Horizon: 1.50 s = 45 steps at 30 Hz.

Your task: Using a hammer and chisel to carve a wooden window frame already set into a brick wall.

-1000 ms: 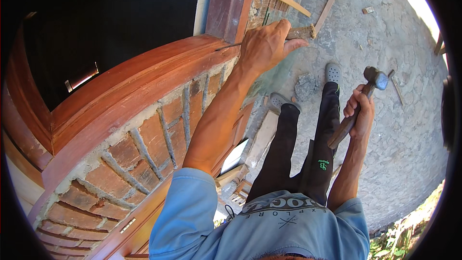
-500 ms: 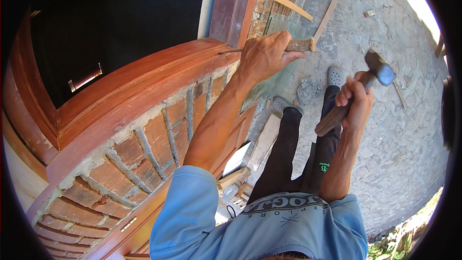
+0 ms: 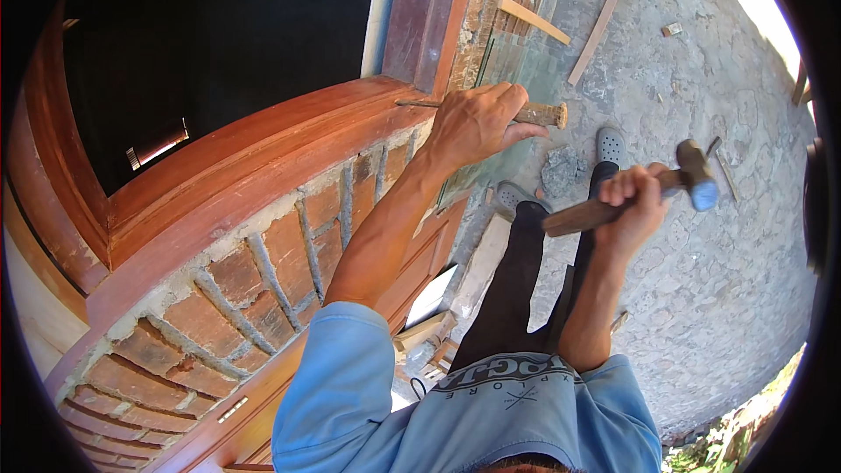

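Note:
My left hand is closed around a wood-handled chisel. Its thin metal shaft points left and meets the reddish wooden window frame close to the corner with the upright post. The handle's worn, frayed butt end sticks out to the right of my fist. My right hand grips a hammer by its wooden handle, out to the right of and nearer than the chisel. The hammer's steel head is apart from the chisel butt, and its blue-lit face shows at the right.
Beneath the frame runs a brick wall with rough mortar. Glass panes lean by the wall beyond my left hand. Wood strips and a grey rubble lump lie on the stone-patterned floor. A wooden panel stands below the bricks.
My right hand has moved nearer and slightly left with the hammer, whose handle is now more level. My left hand and the chisel appear slightly lower in view, still against the frame.

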### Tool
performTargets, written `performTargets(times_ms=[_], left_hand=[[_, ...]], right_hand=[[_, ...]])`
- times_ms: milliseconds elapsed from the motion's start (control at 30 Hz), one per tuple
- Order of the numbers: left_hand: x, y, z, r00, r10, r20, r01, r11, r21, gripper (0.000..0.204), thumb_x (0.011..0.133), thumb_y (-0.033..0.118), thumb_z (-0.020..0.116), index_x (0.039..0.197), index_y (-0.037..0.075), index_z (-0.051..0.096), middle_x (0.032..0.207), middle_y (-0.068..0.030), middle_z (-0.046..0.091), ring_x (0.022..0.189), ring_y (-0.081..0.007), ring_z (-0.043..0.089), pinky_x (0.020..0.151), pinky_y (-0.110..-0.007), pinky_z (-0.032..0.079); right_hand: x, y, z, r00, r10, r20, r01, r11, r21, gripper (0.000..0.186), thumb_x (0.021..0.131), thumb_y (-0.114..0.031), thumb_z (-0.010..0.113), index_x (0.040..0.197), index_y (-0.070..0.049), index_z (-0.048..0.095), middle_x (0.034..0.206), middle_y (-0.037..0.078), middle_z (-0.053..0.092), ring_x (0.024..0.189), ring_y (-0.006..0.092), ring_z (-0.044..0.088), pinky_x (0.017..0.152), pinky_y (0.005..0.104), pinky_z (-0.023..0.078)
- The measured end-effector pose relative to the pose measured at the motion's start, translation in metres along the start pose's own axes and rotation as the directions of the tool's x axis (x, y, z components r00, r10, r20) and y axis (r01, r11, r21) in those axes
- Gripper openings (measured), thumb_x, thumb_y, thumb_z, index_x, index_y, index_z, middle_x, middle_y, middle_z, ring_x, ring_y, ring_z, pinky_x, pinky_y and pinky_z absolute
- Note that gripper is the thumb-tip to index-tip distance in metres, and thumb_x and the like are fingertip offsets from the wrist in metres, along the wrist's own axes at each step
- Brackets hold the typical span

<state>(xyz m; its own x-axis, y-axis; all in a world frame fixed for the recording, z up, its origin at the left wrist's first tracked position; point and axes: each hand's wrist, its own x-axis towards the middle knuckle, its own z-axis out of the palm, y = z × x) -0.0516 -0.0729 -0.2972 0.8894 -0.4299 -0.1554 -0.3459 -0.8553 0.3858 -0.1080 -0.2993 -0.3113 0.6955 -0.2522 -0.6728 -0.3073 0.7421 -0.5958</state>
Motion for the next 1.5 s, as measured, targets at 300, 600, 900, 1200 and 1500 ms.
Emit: performTargets(times_ms=[300, 600, 900, 1200, 1500], left_hand=[[-0.009, -0.011, -0.006, 0.999, 0.016, 0.031, -0.016, 1.0, 0.012, 0.046, 0.077, 0.046, 0.076, 0.086, 0.007, 0.053, 0.071, -0.0074, 0.06, 0.065, -0.0259, 0.066, 0.054, -0.037, 0.051], [-0.012, -0.003, -0.002, 0.998, 0.05, 0.031, -0.049, 0.999, -0.012, 0.047, 0.075, 0.047, 0.077, 0.083, 0.007, 0.053, 0.068, -0.0069, 0.059, 0.062, -0.0259, 0.065, 0.052, -0.037, 0.049], [-0.009, -0.005, -0.007, 0.998, 0.058, 0.036, -0.058, 0.998, 0.014, 0.048, 0.073, 0.047, 0.078, 0.082, 0.008, 0.052, 0.07, -0.0074, 0.059, 0.063, -0.0262, 0.065, 0.053, -0.037, 0.05], [-0.02, -0.016, -0.008, 0.998, 0.06, 0.024, -0.06, 0.998, 0.019, 0.049, 0.075, 0.05, 0.075, 0.082, 0.007, 0.053, 0.07, -0.0062, 0.058, 0.062, -0.0255, 0.064, 0.053, -0.036, 0.051], [-0.001, -0.017, -0.006, 0.998, -0.055, -0.038, 0.059, 0.992, 0.11, 0.05, 0.082, 0.056, 0.07, 0.079, 0.008, 0.055, 0.063, -0.0077, 0.057, 0.056, -0.0222, 0.062, 0.05, -0.035, 0.048]], right_hand=[[-0.023, 0.015, -0.006, 0.975, 0.21, 0.066, -0.19, 0.954, -0.234, 0.009, 0.084, -0.005, 0.054, 0.083, -0.008, 0.045, 0.057, 0.001, 0.045, 0.043, 0.0111, 0.044, 0.044, 0.0264, 0.039], [-0.05, 0.054, 0.019, 0.927, 0.348, 0.141, -0.255, 0.859, -0.444, 0.006, 0.08, -0.004, 0.058, 0.08, -0.005, 0.052, 0.058, 0.004, 0.054, 0.046, 0.0121, 0.051, 0.045, 0.0273, 0.04], [-0.022, 0.005, -0.032, 0.987, -0.101, -0.126, 0.121, 0.98, 0.161, 0.014, 0.088, -0.005, 0.05, 0.078, -0.011, 0.042, 0.059, -0.002, 0.038, 0.047, 0.0091, 0.04, 0.045, 0.0261, 0.038], [-0.046, 0.04, -0.005, 0.97, 0.227, 0.085, -0.227, 0.974, -0.01, 0.008, 0.081, -0.002, 0.056, 0.081, -0.004, 0.049, 0.062, 0.005, 0.054, 0.051, 0.0113, 0.053, 0.045, 0.0279, 0.041], [-0.033, 0.059, 0.012, 0.907, 0.381, 0.181, -0.274, 0.858, -0.434, 0.008, 0.081, -0.001, 0.055, 0.079, -0.004, 0.048, 0.059, 0.005, 0.052, 0.043, 0.0136, 0.048, 0.042, 0.0289, 0.04]])
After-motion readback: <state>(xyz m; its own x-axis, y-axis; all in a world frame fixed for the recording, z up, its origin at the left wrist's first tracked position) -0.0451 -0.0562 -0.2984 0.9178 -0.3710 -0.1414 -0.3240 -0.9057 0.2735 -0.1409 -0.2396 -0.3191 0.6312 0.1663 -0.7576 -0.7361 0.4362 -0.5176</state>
